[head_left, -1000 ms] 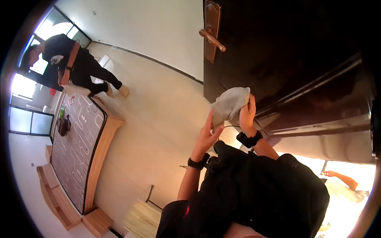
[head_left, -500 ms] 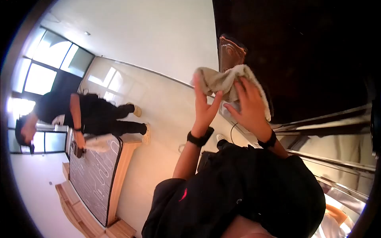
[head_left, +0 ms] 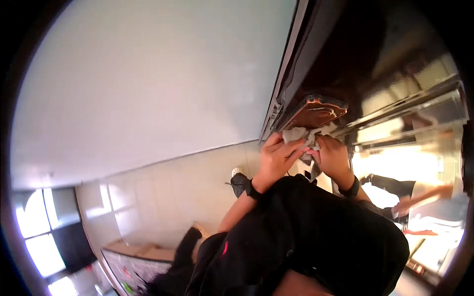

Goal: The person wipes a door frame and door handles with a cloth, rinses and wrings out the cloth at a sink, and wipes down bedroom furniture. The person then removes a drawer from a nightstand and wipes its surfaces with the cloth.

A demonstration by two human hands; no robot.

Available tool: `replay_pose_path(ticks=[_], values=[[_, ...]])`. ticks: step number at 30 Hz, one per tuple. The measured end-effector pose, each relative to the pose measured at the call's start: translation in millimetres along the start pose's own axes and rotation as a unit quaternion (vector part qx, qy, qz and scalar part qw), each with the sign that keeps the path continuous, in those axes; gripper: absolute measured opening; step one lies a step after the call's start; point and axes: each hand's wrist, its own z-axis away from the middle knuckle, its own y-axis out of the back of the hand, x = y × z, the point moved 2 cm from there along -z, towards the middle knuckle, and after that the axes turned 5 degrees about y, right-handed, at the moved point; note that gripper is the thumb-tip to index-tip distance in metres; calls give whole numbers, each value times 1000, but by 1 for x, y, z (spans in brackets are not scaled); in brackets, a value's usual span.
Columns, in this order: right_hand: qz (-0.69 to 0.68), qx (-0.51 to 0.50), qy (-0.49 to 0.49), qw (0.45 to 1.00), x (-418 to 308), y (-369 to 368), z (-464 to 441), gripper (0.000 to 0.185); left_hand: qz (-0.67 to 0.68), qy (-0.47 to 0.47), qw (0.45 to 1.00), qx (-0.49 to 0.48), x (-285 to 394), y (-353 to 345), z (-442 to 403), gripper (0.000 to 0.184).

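Bunching cloth: soft grey fabric cloth [head_left: 295, 133] gathered between both hands, at the lower end of an ornate copper-brown metal plate [head_left: 321, 109] on a glossy dark-brown door [head_left: 340, 54].
Left hand [head_left: 280, 157]: fingers curled inward, pinching the cloth's near side.
Right hand [head_left: 333, 155]: fingers bent over the cloth's other side, thumb toward the left hand; closed on fabric, exact grip partly hidden.
Door plate: upper part bare; no lever visible. Cannot tell whether one lies inside the cloth.
Cloth handling (judged): light, limp, not fragile; should fold easily round a narrow shape and may slip on polished metal.
Hold point (judged): best at the gathered folds, one hand each side, loose ends tucked in.
Cloth vs. 0.5 s ago: was broader and draped below the plate, fingers spread; now crumpled small, fingers drawn in, hands nearer each other.
Plate vs. 1.0 s ago: lever was in plain sight, cloth apart from it.
Room view: swung round; plain pale wall [head_left: 148, 84] fills more of the left, grey patterned mattress [head_left: 140, 266] now cut off at lower left.
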Motion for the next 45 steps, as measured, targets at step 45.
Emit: replay_pose_path(ticks=[45], values=[[62, 26, -550, 833, -111, -6, -3, 22, 207, -140, 946, -205, -102, 21, -95, 87]])
